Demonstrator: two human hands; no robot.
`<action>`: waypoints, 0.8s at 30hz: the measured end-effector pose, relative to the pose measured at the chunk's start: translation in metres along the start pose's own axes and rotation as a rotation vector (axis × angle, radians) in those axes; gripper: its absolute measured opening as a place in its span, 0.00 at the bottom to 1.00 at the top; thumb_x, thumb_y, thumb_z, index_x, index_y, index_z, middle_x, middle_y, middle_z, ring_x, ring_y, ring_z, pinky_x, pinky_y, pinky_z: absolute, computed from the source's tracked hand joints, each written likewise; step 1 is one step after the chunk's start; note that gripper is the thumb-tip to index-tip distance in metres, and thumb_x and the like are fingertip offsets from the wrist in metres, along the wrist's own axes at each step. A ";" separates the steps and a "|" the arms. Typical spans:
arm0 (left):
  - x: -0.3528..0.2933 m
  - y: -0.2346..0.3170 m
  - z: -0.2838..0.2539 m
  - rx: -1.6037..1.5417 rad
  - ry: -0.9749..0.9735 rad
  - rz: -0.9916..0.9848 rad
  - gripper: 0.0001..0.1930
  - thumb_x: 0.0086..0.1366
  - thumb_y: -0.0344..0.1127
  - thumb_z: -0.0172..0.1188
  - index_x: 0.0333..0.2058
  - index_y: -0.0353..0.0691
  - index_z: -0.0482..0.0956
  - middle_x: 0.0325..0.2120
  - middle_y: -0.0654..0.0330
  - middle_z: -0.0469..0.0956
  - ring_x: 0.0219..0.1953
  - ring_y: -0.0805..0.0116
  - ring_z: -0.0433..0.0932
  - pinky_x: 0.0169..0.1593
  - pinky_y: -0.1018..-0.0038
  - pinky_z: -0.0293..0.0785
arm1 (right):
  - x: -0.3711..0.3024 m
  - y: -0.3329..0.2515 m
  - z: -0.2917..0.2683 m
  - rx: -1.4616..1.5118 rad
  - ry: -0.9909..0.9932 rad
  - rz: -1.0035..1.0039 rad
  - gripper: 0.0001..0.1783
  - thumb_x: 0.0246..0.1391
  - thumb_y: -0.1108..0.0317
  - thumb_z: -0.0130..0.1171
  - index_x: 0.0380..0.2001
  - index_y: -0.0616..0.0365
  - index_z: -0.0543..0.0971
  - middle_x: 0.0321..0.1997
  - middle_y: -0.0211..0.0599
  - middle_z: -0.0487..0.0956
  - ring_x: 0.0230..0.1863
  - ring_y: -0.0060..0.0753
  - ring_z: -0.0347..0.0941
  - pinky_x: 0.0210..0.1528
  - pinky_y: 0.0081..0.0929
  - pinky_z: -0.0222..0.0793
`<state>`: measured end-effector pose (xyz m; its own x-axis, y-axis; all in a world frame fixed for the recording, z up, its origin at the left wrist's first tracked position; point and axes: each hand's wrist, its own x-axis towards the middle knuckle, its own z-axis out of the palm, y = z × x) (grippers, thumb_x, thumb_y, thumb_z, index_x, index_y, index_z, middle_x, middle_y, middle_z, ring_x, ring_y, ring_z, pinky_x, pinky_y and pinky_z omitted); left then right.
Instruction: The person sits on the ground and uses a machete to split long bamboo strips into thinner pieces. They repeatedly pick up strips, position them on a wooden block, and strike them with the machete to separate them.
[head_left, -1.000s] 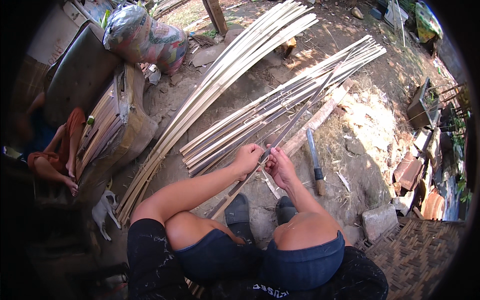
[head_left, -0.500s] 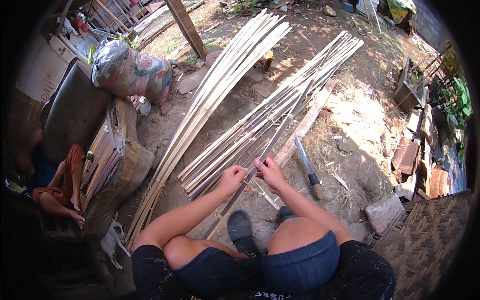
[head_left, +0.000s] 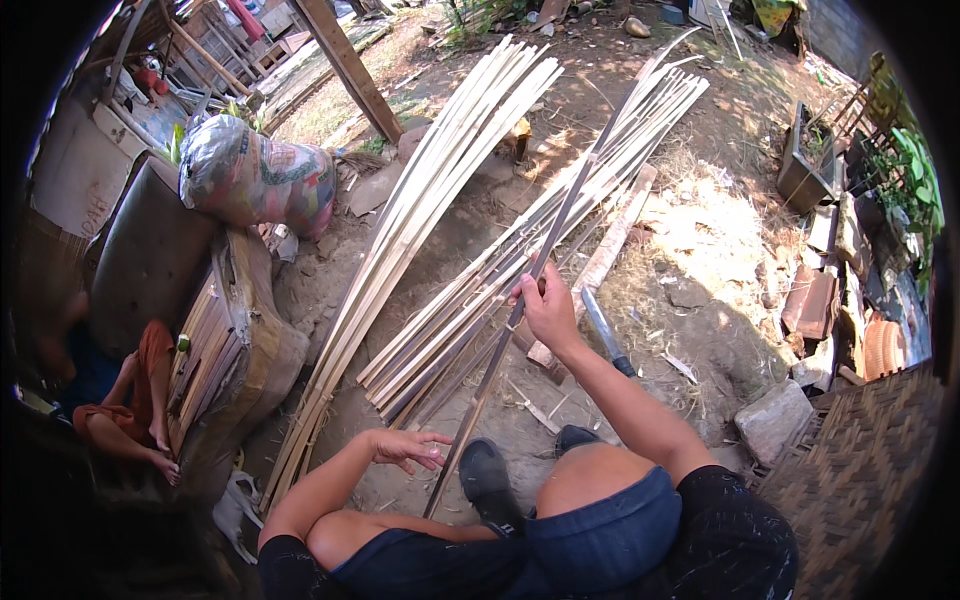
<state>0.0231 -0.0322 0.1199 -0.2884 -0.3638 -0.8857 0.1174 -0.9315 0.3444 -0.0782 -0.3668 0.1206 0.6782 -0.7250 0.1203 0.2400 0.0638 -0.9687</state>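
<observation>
My right hand (head_left: 548, 308) is closed around a long, dark-faced bamboo strip (head_left: 482, 395), gripping it partway along its length; the strip slants from beside my left knee up across the view, its far end over a bundle on the ground. My left hand (head_left: 408, 448) is loose, fingers spread just beside the strip's near part; I cannot tell whether a fingertip touches it.

Beyond my hands lies a bundle of mixed dark and pale strips (head_left: 440, 345), and left of it a longer bundle of pale strips (head_left: 430, 180); these look already split and gathered, while the one I hold is not laid down with either; how many are left to handle, I cannot tell. To the right, a long-bladed knife (head_left: 600, 325) lies on the ground, its handle partly hidden by my forearm; near it is a rough plank (head_left: 612, 240).

Farther left, a bulging plastic sack (head_left: 285, 185) stands by a worn couch (head_left: 270, 330); the sack looks full, its contents hidden; at the far right, a rectangular planter box (head_left: 800, 182) has some greenery inside, too small to make out.
</observation>
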 end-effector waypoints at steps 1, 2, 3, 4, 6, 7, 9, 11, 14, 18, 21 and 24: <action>-0.002 -0.002 -0.002 -0.020 -0.029 0.009 0.46 0.62 0.62 0.63 0.71 0.52 0.51 0.66 0.55 0.62 0.67 0.59 0.62 0.65 0.49 0.58 | 0.012 -0.003 -0.003 -0.073 0.052 -0.029 0.13 0.68 0.66 0.49 0.50 0.63 0.72 0.28 0.34 0.79 0.28 0.21 0.77 0.30 0.24 0.72; -0.002 -0.001 -0.004 -0.041 -0.057 0.025 0.46 0.62 0.61 0.64 0.71 0.52 0.50 0.65 0.55 0.63 0.67 0.59 0.62 0.64 0.50 0.58 | 0.026 -0.006 -0.008 -0.149 0.101 -0.063 0.14 0.67 0.66 0.50 0.51 0.63 0.72 0.26 0.34 0.78 0.27 0.21 0.76 0.29 0.24 0.71; 0.002 0.003 -0.004 -0.025 -0.032 0.039 0.45 0.62 0.58 0.65 0.71 0.52 0.50 0.63 0.56 0.65 0.66 0.62 0.63 0.64 0.54 0.60 | 0.041 -0.004 -0.017 -0.139 0.124 -0.123 0.15 0.67 0.65 0.50 0.51 0.63 0.71 0.25 0.33 0.78 0.25 0.21 0.75 0.27 0.25 0.70; 0.005 0.008 -0.003 -0.001 0.004 0.080 0.45 0.62 0.58 0.65 0.71 0.52 0.51 0.63 0.56 0.66 0.66 0.63 0.63 0.64 0.55 0.60 | 0.055 -0.001 -0.023 -0.129 0.147 -0.182 0.16 0.66 0.65 0.50 0.52 0.63 0.71 0.23 0.33 0.77 0.23 0.22 0.74 0.26 0.26 0.69; 0.007 0.012 0.004 0.031 0.081 0.144 0.45 0.62 0.56 0.66 0.71 0.51 0.51 0.62 0.57 0.66 0.65 0.65 0.64 0.63 0.58 0.61 | 0.060 -0.028 -0.011 -0.174 0.194 -0.126 0.22 0.66 0.64 0.50 0.58 0.67 0.69 0.21 0.35 0.75 0.21 0.25 0.71 0.26 0.29 0.69; 0.018 0.001 -0.001 0.002 0.115 0.183 0.45 0.63 0.55 0.66 0.71 0.51 0.51 0.62 0.56 0.66 0.65 0.66 0.64 0.63 0.62 0.62 | 0.068 -0.035 -0.005 -0.261 0.198 -0.150 0.26 0.66 0.63 0.50 0.61 0.70 0.66 0.21 0.35 0.75 0.21 0.26 0.71 0.26 0.29 0.68; 0.017 0.021 0.012 -0.018 0.060 0.238 0.45 0.63 0.55 0.66 0.71 0.49 0.51 0.61 0.55 0.67 0.63 0.67 0.65 0.61 0.64 0.64 | 0.082 -0.039 -0.003 -0.390 0.241 -0.188 0.31 0.66 0.62 0.50 0.65 0.73 0.61 0.19 0.36 0.73 0.20 0.28 0.71 0.27 0.31 0.67; 0.017 0.040 0.017 0.010 0.048 0.276 0.42 0.65 0.54 0.64 0.70 0.48 0.52 0.58 0.56 0.70 0.59 0.69 0.67 0.58 0.66 0.66 | 0.094 -0.039 -0.001 -0.443 0.285 -0.213 0.34 0.66 0.61 0.50 0.66 0.74 0.59 0.18 0.37 0.72 0.20 0.29 0.70 0.26 0.32 0.66; 0.022 0.049 0.017 0.102 0.106 0.273 0.35 0.69 0.53 0.59 0.68 0.45 0.58 0.50 0.60 0.73 0.51 0.72 0.71 0.51 0.69 0.69 | 0.100 -0.045 -0.003 -0.436 0.282 -0.166 0.34 0.66 0.60 0.49 0.66 0.75 0.60 0.17 0.35 0.71 0.19 0.27 0.67 0.25 0.31 0.64; 0.039 0.031 0.004 0.133 0.184 0.234 0.22 0.74 0.50 0.51 0.57 0.43 0.69 0.38 0.67 0.72 0.41 0.76 0.73 0.45 0.73 0.70 | 0.094 -0.054 0.027 -0.427 0.171 -0.167 0.36 0.66 0.59 0.51 0.67 0.74 0.57 0.21 0.35 0.76 0.22 0.25 0.71 0.26 0.27 0.66; 0.036 0.015 0.003 0.051 0.178 0.240 0.18 0.74 0.49 0.52 0.51 0.44 0.71 0.37 0.67 0.71 0.40 0.76 0.73 0.45 0.74 0.70 | 0.096 -0.062 0.058 -0.399 -0.068 -0.207 0.36 0.65 0.58 0.52 0.67 0.72 0.58 0.26 0.39 0.80 0.26 0.31 0.77 0.32 0.30 0.71; 0.040 -0.008 -0.005 -0.044 0.263 0.280 0.14 0.73 0.48 0.54 0.47 0.44 0.72 0.36 0.67 0.71 0.39 0.76 0.73 0.45 0.74 0.70 | 0.103 -0.065 0.094 -0.434 -0.229 -0.173 0.34 0.63 0.57 0.54 0.64 0.69 0.60 0.34 0.50 0.82 0.36 0.47 0.81 0.42 0.39 0.74</action>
<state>0.0155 -0.0397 0.0799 0.0135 -0.5854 -0.8106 0.1994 -0.7928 0.5759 0.0411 -0.3810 0.2159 0.8002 -0.5281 0.2844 0.0852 -0.3693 -0.9254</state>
